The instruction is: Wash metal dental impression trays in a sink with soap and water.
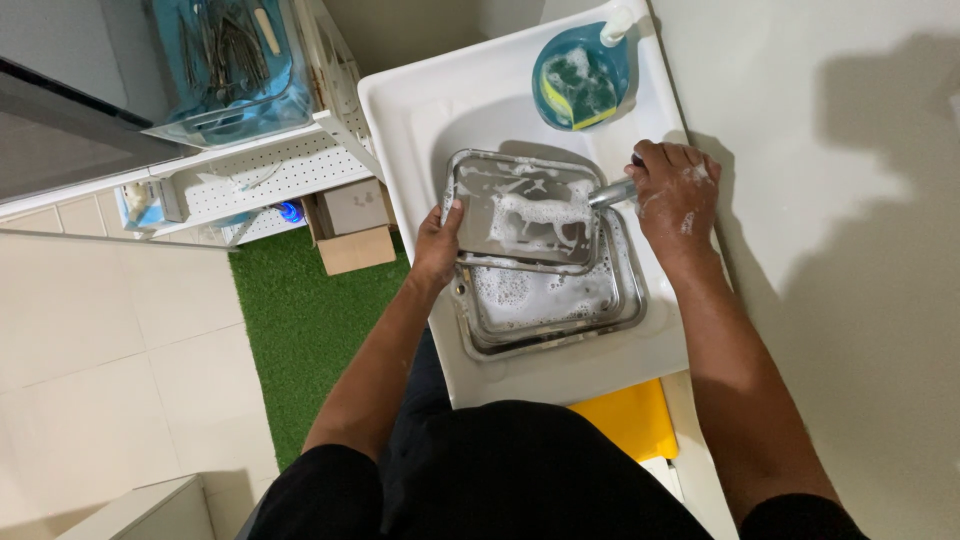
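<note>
Soapy rectangular steel tray, held over white sink.
Your left hand grips its edge; right hand closes on the metal tap: keep it tilted.

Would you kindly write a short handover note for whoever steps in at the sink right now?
Left hand: grip on the left edge of the upper steel tray, tilted over the sink.
Right hand: soapy, closed around the tap handle at the sink's right side.
Things: a second steel tray lies flat in the basin beneath, holding suds. A blue bowl with a yellow-green sponge sits at the sink's back corner.
Done: both trays are soaped; foam covers the upper one.
Left: foam is not yet rinsed off either tray; no water stream is visible.
</note>
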